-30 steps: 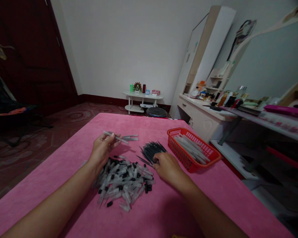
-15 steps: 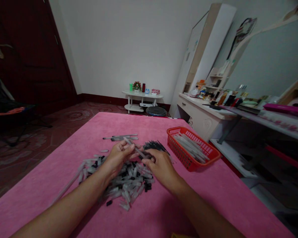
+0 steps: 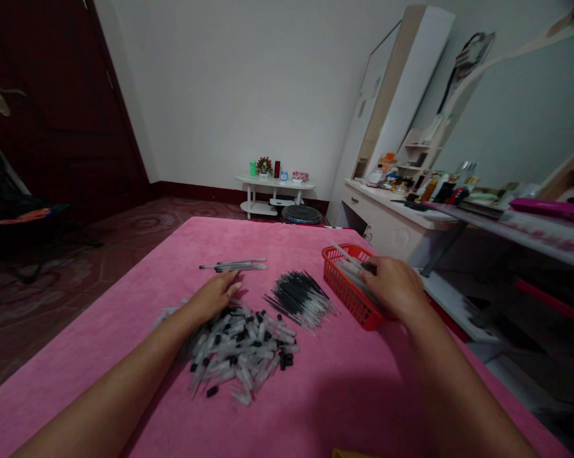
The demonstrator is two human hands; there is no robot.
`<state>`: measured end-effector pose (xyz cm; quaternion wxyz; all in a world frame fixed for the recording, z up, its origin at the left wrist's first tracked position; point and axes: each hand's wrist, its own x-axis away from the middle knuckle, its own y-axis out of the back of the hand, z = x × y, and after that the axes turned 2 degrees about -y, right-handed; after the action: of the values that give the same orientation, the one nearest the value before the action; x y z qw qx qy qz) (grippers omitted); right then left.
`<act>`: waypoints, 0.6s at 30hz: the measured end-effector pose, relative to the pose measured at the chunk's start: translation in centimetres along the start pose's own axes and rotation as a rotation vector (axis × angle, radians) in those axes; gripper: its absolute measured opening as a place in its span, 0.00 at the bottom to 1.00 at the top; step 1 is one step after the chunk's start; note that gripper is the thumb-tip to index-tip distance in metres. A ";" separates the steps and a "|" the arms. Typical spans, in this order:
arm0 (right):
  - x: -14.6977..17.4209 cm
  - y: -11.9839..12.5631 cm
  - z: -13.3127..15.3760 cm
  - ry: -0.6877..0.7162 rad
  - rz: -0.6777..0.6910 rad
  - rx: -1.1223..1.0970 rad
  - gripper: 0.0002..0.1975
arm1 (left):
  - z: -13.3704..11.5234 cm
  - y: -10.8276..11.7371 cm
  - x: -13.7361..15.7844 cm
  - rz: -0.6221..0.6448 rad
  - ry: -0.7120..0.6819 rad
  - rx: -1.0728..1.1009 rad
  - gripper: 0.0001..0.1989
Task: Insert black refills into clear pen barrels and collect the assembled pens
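Note:
My right hand (image 3: 396, 285) is over the red plastic basket (image 3: 347, 299), its fingers closed on a slim clear pen barrel (image 3: 343, 250) that slants up to the left. More clear barrels lie in the basket, partly hidden by the hand. My left hand (image 3: 216, 296) reaches forward with fingers apart, holding nothing I can see. Its fingertips are close to a few assembled pens (image 3: 242, 263); whether they touch is unclear. Below it spreads a heap of clear pen caps and small black pieces (image 3: 249, 346). Between the hands lies a pile of thin black-and-clear refills (image 3: 300, 299).
A pink cloth (image 3: 335, 394) covers the table. Something yellow (image 3: 351, 453) shows at the near edge. To the right stands a dressing table (image 3: 392, 216) crowded with bottles. Against the far wall is a low white stand (image 3: 272, 182).
The hands have parted from the pen they held together over the heap. My right hand has moved right to the basket; my left has opened and shifted slightly left, uncovering the refills.

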<state>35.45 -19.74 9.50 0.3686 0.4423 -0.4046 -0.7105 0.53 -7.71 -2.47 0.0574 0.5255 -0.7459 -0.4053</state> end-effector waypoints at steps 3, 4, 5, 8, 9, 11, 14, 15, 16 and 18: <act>-0.2 0.1 -1.0 -0.093 -0.029 0.193 0.15 | 0.2 -0.1 0.0 0.056 -0.075 -0.146 0.21; -0.2 0.1 -1.0 -0.086 -0.048 0.197 0.16 | 0.1 0.0 -0.1 0.046 -0.105 -0.187 0.21; -0.1 0.1 -0.7 -0.067 -0.071 0.182 0.17 | -0.1 0.0 -0.1 0.025 -0.131 -0.222 0.21; 0.2 0.0 0.4 0.000 -0.119 0.086 0.16 | -0.5 0.2 -0.2 -0.012 -0.166 -0.316 0.22; 0.3 -0.1 0.9 0.028 -0.129 0.048 0.14 | -0.6 0.2 -0.2 -0.003 -0.160 -0.338 0.22; 0.5 -0.4 1.7 0.090 -0.142 -0.009 0.12 | -0.5 0.2 -0.1 0.021 -0.140 -0.360 0.22; 0.9 -0.9 2.6 0.158 -0.126 -0.050 0.11 | -0.3 0.1 0.0 0.014 -0.141 -0.407 0.21; 1.1 -1.1 2.9 0.170 -0.111 -0.059 0.11 | -0.2 0.1 0.0 0.005 -0.143 -0.425 0.21; 1.2 -1.4 3.2 0.181 -0.096 -0.066 0.11 | -0.2 0.0 -0.1 -0.003 -0.143 -0.440 0.21; 1.6 -1.9 4.0 0.210 -0.070 -0.075 0.11 | -0.1 0.0 -0.2 -0.006 -0.129 -0.451 0.20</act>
<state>30.90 -19.41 8.42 0.4002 0.5141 -0.3210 -0.6874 0.64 -7.65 -2.30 0.1244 0.4745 -0.6371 -0.5945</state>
